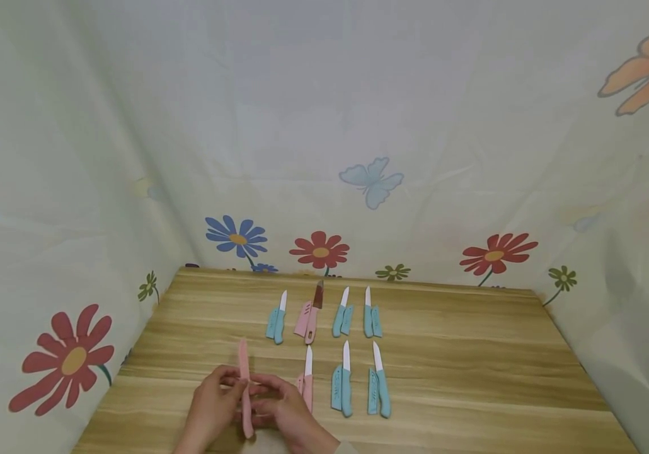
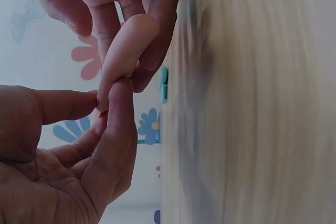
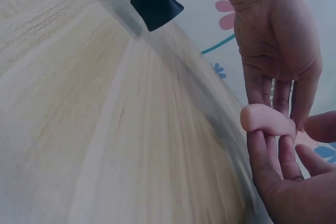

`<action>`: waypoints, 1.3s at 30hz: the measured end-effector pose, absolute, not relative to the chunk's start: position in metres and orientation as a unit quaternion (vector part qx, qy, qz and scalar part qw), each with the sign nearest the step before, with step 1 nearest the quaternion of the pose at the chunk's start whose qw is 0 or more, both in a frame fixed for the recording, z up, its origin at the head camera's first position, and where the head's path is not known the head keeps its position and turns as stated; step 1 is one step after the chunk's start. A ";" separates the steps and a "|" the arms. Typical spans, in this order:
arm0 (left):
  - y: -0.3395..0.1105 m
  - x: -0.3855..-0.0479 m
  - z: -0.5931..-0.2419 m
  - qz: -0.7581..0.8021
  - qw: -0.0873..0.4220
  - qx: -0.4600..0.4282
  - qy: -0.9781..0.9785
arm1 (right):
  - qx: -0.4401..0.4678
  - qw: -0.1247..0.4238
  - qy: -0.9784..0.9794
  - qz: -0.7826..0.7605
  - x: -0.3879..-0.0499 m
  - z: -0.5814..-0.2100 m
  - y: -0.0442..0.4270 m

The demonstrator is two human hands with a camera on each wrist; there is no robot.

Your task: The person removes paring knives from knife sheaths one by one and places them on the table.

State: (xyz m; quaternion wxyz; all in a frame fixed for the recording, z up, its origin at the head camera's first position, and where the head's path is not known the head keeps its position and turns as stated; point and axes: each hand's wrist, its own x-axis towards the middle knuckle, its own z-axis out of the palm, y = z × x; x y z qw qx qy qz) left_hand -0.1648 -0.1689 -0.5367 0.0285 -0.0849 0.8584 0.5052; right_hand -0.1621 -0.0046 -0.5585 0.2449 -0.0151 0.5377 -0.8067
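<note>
A pink paring knife (image 1: 244,384) stands roughly upright above the table, its blade covered by a pink sheath (image 1: 243,354). My left hand (image 1: 213,400) pinches it near its middle between thumb and fingers; the left wrist view shows this hand (image 2: 68,156) on the pink handle (image 2: 123,51). On the other side, my right hand (image 1: 290,410) touches the handle with its fingers, while its thumb (image 2: 71,11) stays apart from it. In the right wrist view the right fingers (image 3: 260,153) lie against the rounded handle end (image 3: 265,119).
Beside the right hand lies a pink-handled knife (image 1: 309,372) with its sheath. Blue knives (image 1: 346,378) (image 1: 381,381) lie to its right. A back row holds further blue knives (image 1: 281,318) and a pink one with a dark blade (image 1: 314,312). Flowered cloth (image 1: 279,157) surrounds the wooden table (image 1: 472,366).
</note>
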 end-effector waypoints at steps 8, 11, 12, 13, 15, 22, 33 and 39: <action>-0.155 -0.165 -0.541 0.575 0.055 -0.079 0.813 | -0.004 0.235 0.542 -0.807 -0.164 -0.562 0.006; -0.149 -0.165 -0.541 0.584 0.058 -0.071 0.806 | -0.004 0.227 0.544 -0.808 -0.165 -0.562 0.010; -0.148 -0.165 -0.540 0.587 0.059 -0.069 0.804 | -0.004 0.224 0.544 -0.808 -0.165 -0.562 0.011; -0.146 -0.166 -0.540 0.589 0.060 -0.065 0.804 | -0.005 0.222 0.544 -0.809 -0.166 -0.562 0.012; -0.144 -0.166 -0.540 0.592 0.062 -0.058 0.802 | -0.006 0.220 0.546 -0.808 -0.166 -0.562 0.015; -0.138 -0.166 -0.540 0.604 0.073 -0.037 0.792 | 0.008 0.218 0.553 -0.804 -0.166 -0.559 0.026; -0.126 -0.166 -0.544 0.644 0.108 0.000 0.757 | 0.024 0.211 0.564 -0.798 -0.164 -0.555 0.044; -0.117 -0.166 -0.547 0.670 0.118 0.002 0.733 | 0.028 0.214 0.572 -0.792 -0.163 -0.552 0.055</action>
